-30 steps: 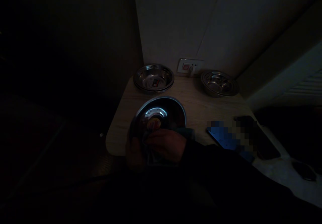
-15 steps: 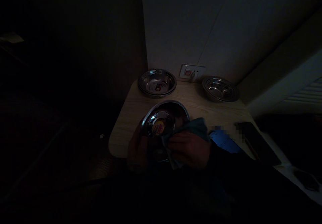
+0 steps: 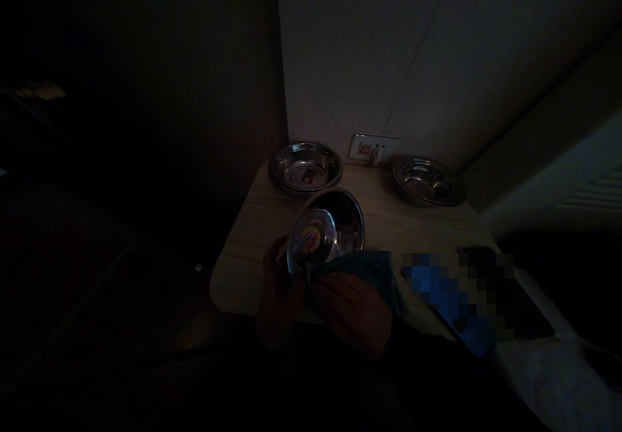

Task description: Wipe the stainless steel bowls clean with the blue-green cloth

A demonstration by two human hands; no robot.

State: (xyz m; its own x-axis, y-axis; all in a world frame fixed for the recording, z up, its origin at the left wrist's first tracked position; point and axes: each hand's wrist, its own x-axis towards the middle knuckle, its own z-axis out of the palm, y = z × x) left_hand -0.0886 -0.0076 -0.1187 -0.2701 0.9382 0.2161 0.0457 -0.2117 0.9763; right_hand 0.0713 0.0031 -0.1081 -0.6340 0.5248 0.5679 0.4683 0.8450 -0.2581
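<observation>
A shiny metal bowl (image 3: pixel 326 228) with a round yellow and red sticker inside is tilted up over the front of the small table. My left hand (image 3: pixel 278 296) grips its lower left side, the fingers curled at the rim and partly lost in the dark. In my right hand (image 3: pixel 352 309) is a dark teal cloth (image 3: pixel 374 263), pressed against the bowl's near rim. Part of the cloth hangs out past the right side of the hand.
Stacked metal bowls (image 3: pixel 306 170) stand at the back left of the wooden table (image 3: pixel 240 257), with more bowls (image 3: pixel 427 182) at the back right. A wall socket (image 3: pixel 373 149) holds a plug between them. A lit phone (image 3: pixel 437 289) and a dark flat object (image 3: pixel 527 309) lie at the right.
The bowl has tipped more steeply, its inside turning toward the right. My right hand and the cloth have shifted slightly along the near rim. The left hand still grips the bowl.
</observation>
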